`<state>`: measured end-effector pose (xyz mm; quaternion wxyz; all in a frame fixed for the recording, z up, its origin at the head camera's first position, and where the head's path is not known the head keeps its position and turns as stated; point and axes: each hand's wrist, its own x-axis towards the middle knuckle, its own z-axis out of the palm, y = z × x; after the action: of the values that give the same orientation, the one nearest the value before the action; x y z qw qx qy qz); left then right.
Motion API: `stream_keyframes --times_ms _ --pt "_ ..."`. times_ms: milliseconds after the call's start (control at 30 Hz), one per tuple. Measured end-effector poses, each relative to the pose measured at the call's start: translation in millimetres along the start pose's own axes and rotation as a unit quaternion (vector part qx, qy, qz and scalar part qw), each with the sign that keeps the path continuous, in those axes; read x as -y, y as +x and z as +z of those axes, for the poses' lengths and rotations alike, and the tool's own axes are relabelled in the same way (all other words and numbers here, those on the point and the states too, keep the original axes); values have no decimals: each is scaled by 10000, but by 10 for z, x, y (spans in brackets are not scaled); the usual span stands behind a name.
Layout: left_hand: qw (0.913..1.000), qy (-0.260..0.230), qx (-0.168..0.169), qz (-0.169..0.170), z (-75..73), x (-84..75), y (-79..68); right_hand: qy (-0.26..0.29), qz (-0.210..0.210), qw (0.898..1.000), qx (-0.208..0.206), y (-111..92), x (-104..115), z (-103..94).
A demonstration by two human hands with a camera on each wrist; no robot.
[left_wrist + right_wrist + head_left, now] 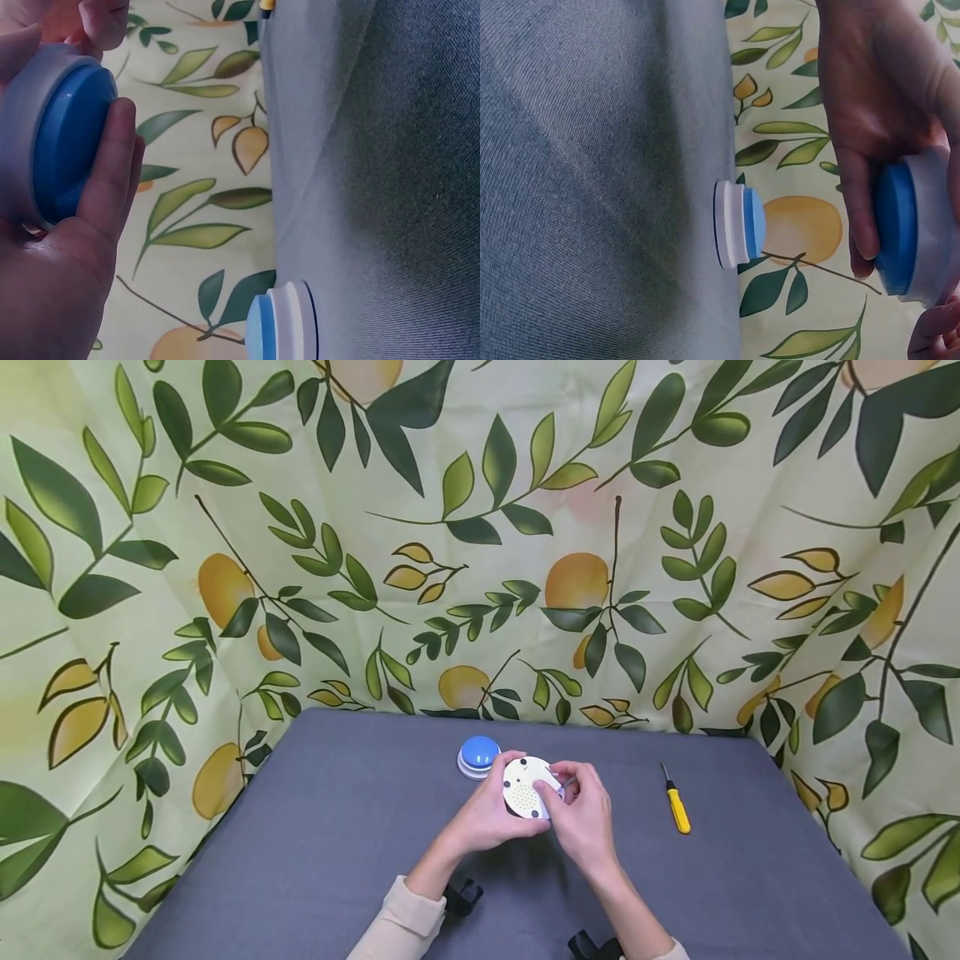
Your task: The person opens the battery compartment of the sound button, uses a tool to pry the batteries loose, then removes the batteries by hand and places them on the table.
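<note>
Blue button | left hand, right hand gripping | base marks unreadable

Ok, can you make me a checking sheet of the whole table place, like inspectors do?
Surface: table under grey-blue cloth.
Job's things: round white plastic gadget with blue dome, its underside facing the head camera.
Clutter: matching gadget standing dome-up; yellow-handled screwdriver with dark shaft.
Hands: left hand grips the first gadget, fingers on its dome; right hand has its thumb on the underside.
Cables: nothing seen.
Surroundings: cream leaf-and-fruit patterned cloth.
</note>
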<state>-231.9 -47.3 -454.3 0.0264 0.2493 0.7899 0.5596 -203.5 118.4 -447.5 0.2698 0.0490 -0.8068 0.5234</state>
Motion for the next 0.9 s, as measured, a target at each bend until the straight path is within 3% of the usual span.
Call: stream_keyframes --times_ms 300,533,900 --pt "9993 -329 149 -51 -77 26 15 374 -134 9983 426 69 19 -43" --pt "9989 -386 251 -49 -103 16 18 377 159 9941 1003 196 9 -162" --pt "9989 -285 364 -7 -150 13 26 453 604 9769 2001 411 -88 -356"
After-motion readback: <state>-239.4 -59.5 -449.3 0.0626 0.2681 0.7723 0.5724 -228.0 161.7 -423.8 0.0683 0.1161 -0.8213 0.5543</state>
